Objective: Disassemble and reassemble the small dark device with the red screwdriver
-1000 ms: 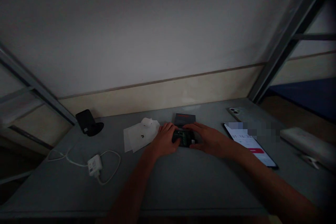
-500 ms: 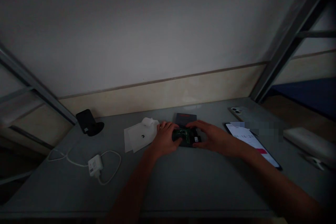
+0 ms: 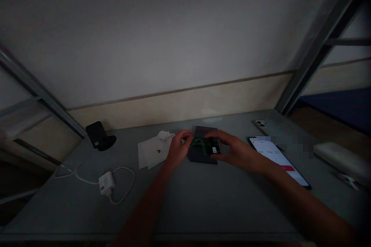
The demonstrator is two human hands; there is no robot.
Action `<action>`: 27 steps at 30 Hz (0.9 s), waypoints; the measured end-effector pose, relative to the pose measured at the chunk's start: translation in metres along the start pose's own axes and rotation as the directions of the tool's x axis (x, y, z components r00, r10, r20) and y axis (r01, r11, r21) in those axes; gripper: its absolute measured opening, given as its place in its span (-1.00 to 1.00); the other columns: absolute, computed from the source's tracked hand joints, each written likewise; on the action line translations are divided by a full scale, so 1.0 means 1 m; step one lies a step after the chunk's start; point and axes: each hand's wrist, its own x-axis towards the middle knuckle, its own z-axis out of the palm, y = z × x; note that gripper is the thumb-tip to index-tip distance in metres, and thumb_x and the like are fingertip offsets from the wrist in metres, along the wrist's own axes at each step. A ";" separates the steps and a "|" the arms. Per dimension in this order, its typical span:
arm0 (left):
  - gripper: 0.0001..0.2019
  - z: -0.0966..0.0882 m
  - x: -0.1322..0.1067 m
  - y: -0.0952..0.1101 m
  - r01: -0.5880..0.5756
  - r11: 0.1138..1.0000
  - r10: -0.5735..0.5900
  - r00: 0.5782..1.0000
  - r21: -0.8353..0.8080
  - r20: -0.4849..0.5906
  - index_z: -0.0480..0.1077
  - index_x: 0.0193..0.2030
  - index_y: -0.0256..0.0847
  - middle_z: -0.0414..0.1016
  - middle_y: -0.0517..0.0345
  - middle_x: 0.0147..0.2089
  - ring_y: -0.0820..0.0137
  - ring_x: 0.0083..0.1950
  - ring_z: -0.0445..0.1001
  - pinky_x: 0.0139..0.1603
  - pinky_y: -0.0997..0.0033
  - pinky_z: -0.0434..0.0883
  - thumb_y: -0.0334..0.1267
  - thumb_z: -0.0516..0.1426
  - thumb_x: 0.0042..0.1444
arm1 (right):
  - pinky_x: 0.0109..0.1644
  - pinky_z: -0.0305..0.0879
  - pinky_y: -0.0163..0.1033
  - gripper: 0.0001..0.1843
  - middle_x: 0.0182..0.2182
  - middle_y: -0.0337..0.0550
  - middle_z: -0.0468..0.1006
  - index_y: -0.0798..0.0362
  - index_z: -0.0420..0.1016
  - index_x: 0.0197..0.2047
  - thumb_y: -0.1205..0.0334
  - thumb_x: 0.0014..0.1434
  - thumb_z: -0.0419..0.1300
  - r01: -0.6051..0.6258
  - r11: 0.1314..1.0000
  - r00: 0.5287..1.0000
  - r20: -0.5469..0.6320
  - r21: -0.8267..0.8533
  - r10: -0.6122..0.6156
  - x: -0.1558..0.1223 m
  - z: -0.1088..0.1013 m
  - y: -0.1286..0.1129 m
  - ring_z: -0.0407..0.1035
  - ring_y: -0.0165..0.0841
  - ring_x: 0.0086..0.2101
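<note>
left fingertips of left hand (image 3: 179, 146) pinched on left end of green circuit board (image 3: 199, 142); right hand (image 3: 234, 152) grips its black part (image 3: 213, 149) between thumb and fingers. board sits over dark flat piece (image 3: 203, 159), contact unclear. progress: electronics exposed and in hand, board not set down. white papers (image 3: 148, 157) left, lit phone (image 3: 280, 164) right.

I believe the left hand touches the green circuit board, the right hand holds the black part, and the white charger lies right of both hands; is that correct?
Not quite: the head view shows the white charger lying left of both hands. The left hand does touch the green circuit board, and the right hand holds the black part.
</note>
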 end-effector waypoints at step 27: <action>-0.87 -0.005 -0.005 0.008 -0.202 0.970 0.194 0.979 0.135 0.068 0.47 -0.15 -0.18 0.58 0.11 -0.19 0.33 -0.15 0.51 -0.01 0.28 0.43 -0.36 0.12 0.19 | 0.32 0.29 0.11 -0.41 0.21 -0.09 0.42 -0.18 0.39 0.20 0.29 0.11 0.35 0.098 0.992 0.994 -0.046 -0.084 -0.102 0.001 0.005 0.009 0.37 -0.13 0.19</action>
